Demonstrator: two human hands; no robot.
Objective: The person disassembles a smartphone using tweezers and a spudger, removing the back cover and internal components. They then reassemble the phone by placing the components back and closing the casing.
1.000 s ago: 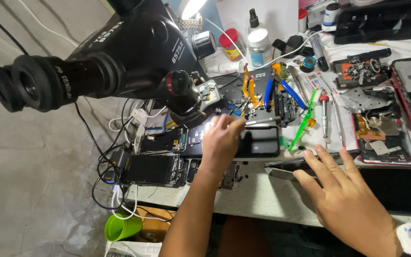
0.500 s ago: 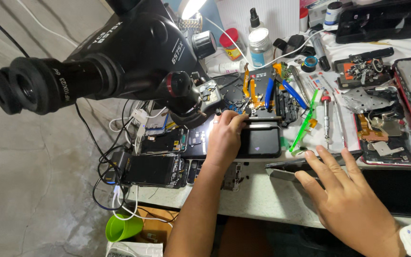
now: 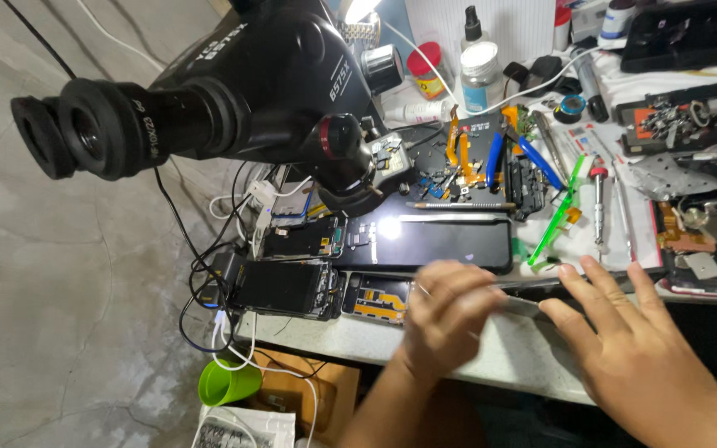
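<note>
One large black stereo microscope with two eyepieces stood over the left part of the white workbench. Under its lens lay one long black phone, screen side dark, with a bright spot of light on it. To the left of this phone there were three opened phones or phone parts: one with a blue corner, one black one at the bench edge, and one board with orange parts just beside it.

The right hand was flat and spread wide, all fingers apart, resting on the bench near its front edge. The left hand was blurred; its fingers were half curled, and it touched a thin flat metal piece that lay between the two hands. I could not tell if the left hand really gripped it.

Behind the phone I counted two blue-handled tools, one green plastic tweezers, one screwdriver and one clear bottle with white cap. One green cup stood below the bench.
</note>
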